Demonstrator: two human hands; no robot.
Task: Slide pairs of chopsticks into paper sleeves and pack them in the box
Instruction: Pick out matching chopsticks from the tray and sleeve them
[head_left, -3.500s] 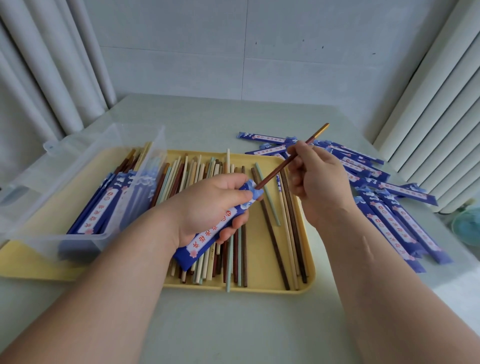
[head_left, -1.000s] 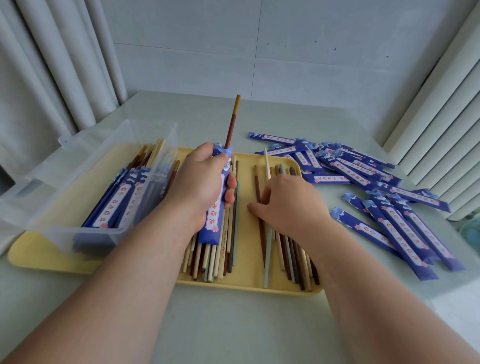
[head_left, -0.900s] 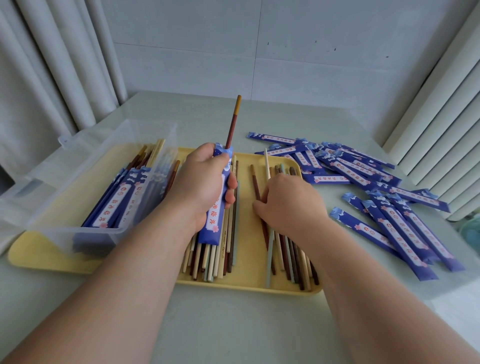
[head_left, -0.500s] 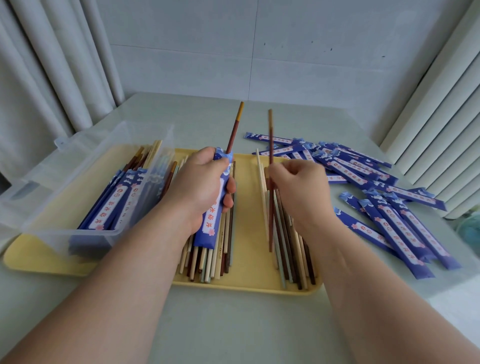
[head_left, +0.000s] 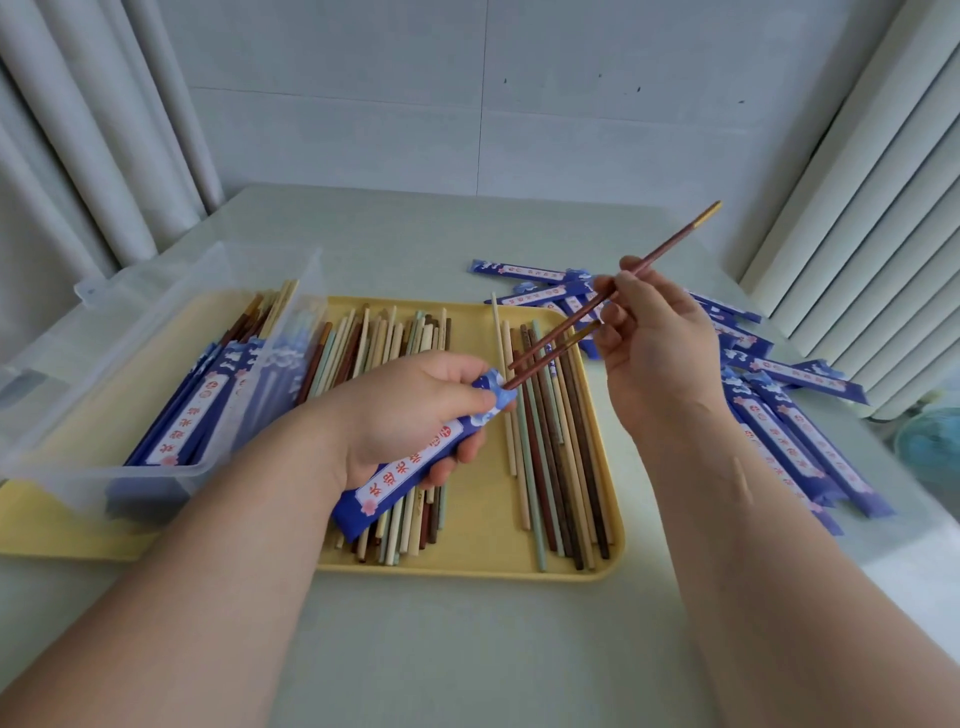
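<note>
My left hand (head_left: 400, 415) grips a blue paper sleeve (head_left: 410, 462) tilted over the yellow tray (head_left: 478, 566); one dark brown chopstick (head_left: 540, 361) sticks out of its mouth. My right hand (head_left: 649, 343) pinches a second brown chopstick (head_left: 670, 249) with a gold tip, its lower end just above the sleeve's mouth, beside the first. Loose chopsticks (head_left: 550, 457) of several colours lie in two heaps on the tray. The clear plastic box (head_left: 171, 291) at left holds filled sleeves (head_left: 208, 410).
Several empty blue sleeves (head_left: 800, 447) are scattered on the table right of the tray. Curtains hang at left and right, a wall behind. A pale turquoise object (head_left: 935, 452) sits at the right edge.
My right hand picked a brown chopstick off the tray, lifted it and brought its tip to the sleeve. My left hand tilted the sleeve from upright toward the right.
</note>
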